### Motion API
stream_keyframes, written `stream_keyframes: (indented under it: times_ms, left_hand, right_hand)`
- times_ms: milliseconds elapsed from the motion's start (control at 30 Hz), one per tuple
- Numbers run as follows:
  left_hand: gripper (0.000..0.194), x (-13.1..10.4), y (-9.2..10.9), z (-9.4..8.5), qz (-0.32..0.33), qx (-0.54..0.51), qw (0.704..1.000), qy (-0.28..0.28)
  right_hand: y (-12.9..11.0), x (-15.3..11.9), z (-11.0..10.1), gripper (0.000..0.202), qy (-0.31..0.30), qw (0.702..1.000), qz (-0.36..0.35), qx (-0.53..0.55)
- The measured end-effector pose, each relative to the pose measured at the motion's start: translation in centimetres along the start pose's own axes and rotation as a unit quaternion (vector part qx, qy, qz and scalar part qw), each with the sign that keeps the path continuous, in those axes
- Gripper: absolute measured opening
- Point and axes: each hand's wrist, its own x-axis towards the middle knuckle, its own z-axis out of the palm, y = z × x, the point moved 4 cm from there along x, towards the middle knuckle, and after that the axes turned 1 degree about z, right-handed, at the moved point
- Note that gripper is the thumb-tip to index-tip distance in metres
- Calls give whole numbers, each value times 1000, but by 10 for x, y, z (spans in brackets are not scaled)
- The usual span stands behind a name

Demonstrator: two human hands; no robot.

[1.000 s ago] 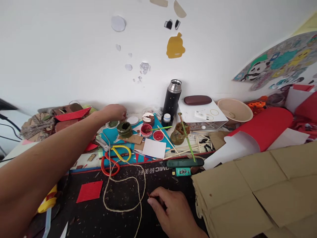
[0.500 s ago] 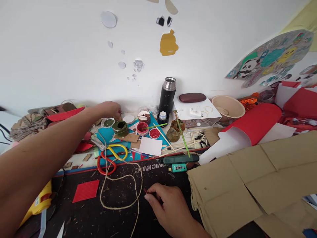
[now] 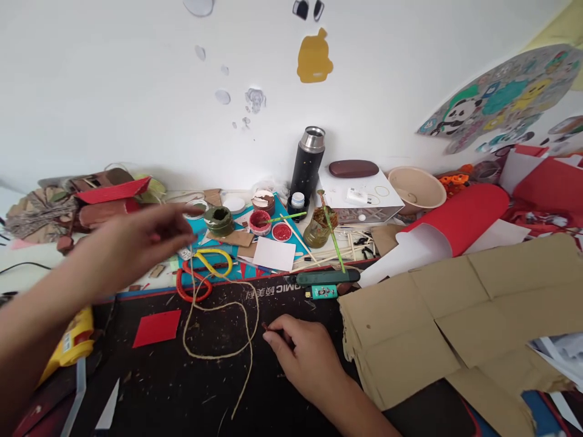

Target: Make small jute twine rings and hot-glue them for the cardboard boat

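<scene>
Pinching a small dark red scrap (image 3: 265, 327) between thumb and forefinger of the right hand (image 3: 303, 357), clamping the fingers on it and holding it low over the black mat (image 3: 277, 402), just right of a loose loop of twine (image 3: 251, 351). Hovering the left hand (image 3: 136, 244) over the left side of the surface (image 3: 34, 259), near the scissors (image 3: 195, 298) and an open green paint jar (image 3: 219, 224) (blurring too much at its fingers for telling apart from together, or holding from not holding). Having a red corrugated piece (image 3: 157, 328) lying flat on the mat, on the near side of that hand, with a yellow tool (image 3: 75, 349) further left. Flanking the right hand with broad sheets of brown cardboard (image 3: 396, 346) on its right. Facing, at the back of the mat, a dark green case (image 3: 325, 278) lying just behind a teal USB stick (image 3: 323, 292). Looking past these to a red paint jar (image 3: 259, 227) with a green brush (image 3: 289, 216) lying over its rim, a round red-smeared lid (image 3: 282, 232) just beside it, and a white card (image 3: 274, 254) in front. Viewing, further right, a murky jar (image 3: 316, 235) with a green stick (image 3: 336, 247) crossing in front of it, and behind that a black flask (image 3: 305, 173) standing beside a white box (image 3: 334, 189) carrying a maroon case (image 3: 353, 169).
</scene>
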Motion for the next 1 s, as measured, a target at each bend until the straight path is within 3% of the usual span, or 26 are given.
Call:
stream_keyframes:
  times_ms: [100, 167, 333, 533, 767, 1000]
  left_hand:
    - [40, -57, 26, 46, 74, -132, 985, -81]
    - [37, -79, 46, 75, 109, -172, 968, -148]
    - [33, -83, 87, 114, 134, -141, 957, -215]
    - [16, -64, 113, 126, 168, -78, 966, -182]
    - [13, -57, 112, 131, 171, -73, 973, -137]
    - [11, -48, 111, 129, 180, -70, 975, -105]
  right_hand:
    - [1, 2, -3, 25, 23, 1000, 5, 16]
    - [2, 4, -4, 26, 41, 998, 15, 34]
    - [1, 9, -9, 27, 72, 992, 46, 91]
    - [2, 7, -20, 29, 95, 992, 63, 58]
    - [-3, 11, -31, 25, 109, 990, 68, -49]
    - [-13, 23, -36, 23, 121, 988, 62, -76]
